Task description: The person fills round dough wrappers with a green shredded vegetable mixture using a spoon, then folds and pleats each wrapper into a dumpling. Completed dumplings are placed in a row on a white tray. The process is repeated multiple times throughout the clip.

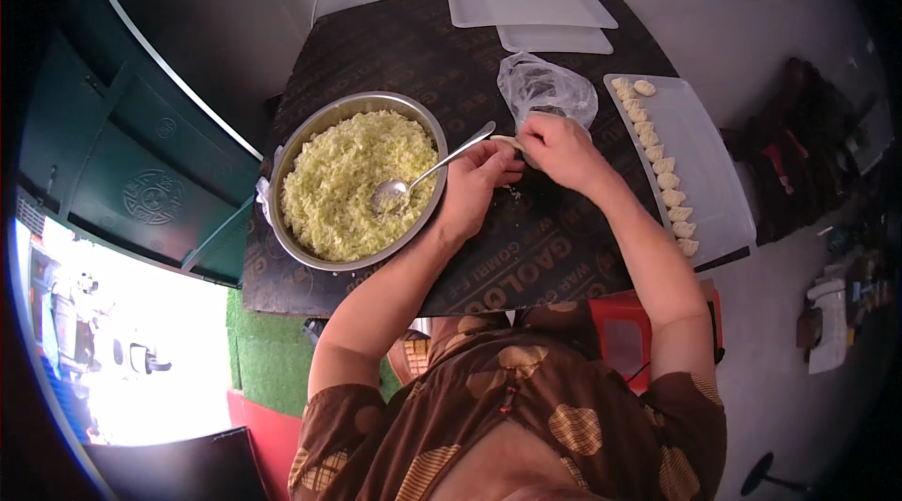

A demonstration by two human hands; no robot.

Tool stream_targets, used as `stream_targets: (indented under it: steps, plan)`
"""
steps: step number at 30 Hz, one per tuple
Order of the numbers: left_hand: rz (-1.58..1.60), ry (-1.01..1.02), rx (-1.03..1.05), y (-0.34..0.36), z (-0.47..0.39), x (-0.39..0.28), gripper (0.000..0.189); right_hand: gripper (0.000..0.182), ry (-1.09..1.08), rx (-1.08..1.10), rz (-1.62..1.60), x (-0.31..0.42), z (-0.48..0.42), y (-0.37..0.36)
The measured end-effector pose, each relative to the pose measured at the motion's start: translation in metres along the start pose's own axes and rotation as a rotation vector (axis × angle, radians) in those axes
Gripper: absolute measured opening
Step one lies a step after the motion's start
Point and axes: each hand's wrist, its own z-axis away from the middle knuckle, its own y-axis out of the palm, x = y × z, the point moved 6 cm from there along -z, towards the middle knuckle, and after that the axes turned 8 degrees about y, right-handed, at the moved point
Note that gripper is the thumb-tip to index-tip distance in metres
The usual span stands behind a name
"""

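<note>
Between my two hands, over the dark table, is a pale piece of dumpling dough (507, 142). My left hand (480, 173) holds it from below, and the fingers of my right hand (553, 145) pinch its right end. Left of them stands a steel bowl (440, 128) of finely chopped pale green filling (352, 170). A metal spoon (451, 157) rests in the filling, its handle over the rim beside my left hand. Behind my right hand lies a clear plastic bag (546, 82); what it holds is partly hidden. Several folded dumplings (663, 165) line the left side of a white tray (712, 170).
Two white trays (532, 4) overlap at the table's far edge. The dark printed tabletop (521, 268) has small crumbs near my hands. A red plastic stool (620, 311) stands under the near right edge. A green metal door (141, 163) is at the left.
</note>
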Motion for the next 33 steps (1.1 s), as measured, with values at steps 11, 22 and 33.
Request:
stream_targets:
  steps: [11,22,33]
  plan:
    - [0.026,0.025,-0.044,-0.009,-0.003,0.011,0.018,0.012,-0.113,-0.030,-0.216,-0.003,0.015,0.014]
    - [-0.144,0.102,-0.043,0.002,0.007,0.000,0.014,0.018,-0.032,0.061,-0.434,-0.016,0.021,0.021]
    - [0.053,0.005,-0.028,0.001,0.007,0.003,0.013,0.017,-0.017,0.070,-0.478,-0.020,0.020,0.017]
